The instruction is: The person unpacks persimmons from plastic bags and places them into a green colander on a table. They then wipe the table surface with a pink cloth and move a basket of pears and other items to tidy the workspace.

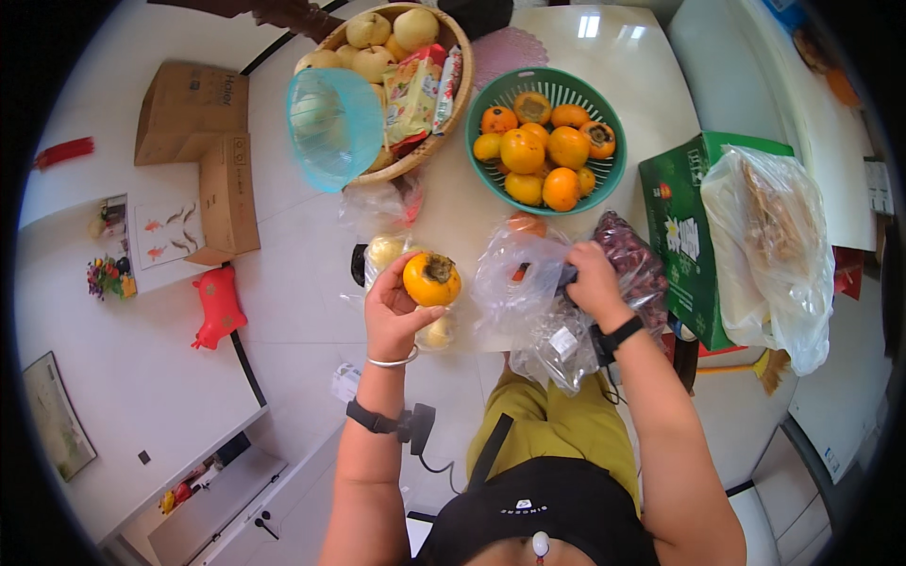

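My left hand (398,315) holds up an orange persimmon (432,279), its dry calyx facing the camera. With bent fingers, my right hand (593,277) grips something dark at a thin clear plastic bag (520,265); what the dark thing is cannot be told. Another persimmon (527,224) lies at the upper end of that bag. Beyond it stands a green plastic colander (476,152) heaped with persimmons. A bag of dark red fruit (637,265) lies right beside my right hand. Pale round fruits in clear plastic (386,251) lie behind and below my left hand.
A wicker basket (463,92) of pears and packets stands at the far left of the table, a blue mesh basket (336,131) leaning on it. At the right stand a green carton (683,233) and a filled plastic bag (768,247). The table's near edge runs below my hands.
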The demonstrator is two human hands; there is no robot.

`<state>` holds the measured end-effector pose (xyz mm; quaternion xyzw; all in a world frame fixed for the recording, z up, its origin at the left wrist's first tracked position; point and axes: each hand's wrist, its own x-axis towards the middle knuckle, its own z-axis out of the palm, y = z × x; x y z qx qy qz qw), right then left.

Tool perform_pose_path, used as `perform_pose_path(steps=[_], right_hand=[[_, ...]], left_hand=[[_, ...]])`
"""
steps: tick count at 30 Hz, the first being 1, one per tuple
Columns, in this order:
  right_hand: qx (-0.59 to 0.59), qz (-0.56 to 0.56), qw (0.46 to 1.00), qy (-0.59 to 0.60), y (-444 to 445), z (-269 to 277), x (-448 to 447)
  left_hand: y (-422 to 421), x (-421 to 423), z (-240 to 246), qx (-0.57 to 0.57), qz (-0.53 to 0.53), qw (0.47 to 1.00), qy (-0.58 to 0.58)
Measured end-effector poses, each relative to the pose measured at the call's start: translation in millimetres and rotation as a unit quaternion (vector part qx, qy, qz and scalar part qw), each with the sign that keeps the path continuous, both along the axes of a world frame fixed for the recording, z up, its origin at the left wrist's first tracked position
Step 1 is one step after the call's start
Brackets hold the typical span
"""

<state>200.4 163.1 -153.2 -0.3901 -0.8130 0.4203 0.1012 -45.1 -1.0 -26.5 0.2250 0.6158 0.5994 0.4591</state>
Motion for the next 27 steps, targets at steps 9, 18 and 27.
perform_pose_path(steps=[9,18,27], right_hand=[[-0.108,-0.043,0.935,0.335,-13.9,155.5,-5.4],[-0.506,-0.143,0.767,0.368,-25.5,115.8,-48.1],[-0.775,-0.316,0.318,0.445,-53.9,86.1,-35.7]], left_hand=[[20.1,37.3,21.7,-0.080,-0.056,0.978,0.183],[36.2,70.9,46.4,0.008,-0.199,0.883,0.425],[79.9,82.8,24.0,0.067,-0.100,0.850,0.513]])
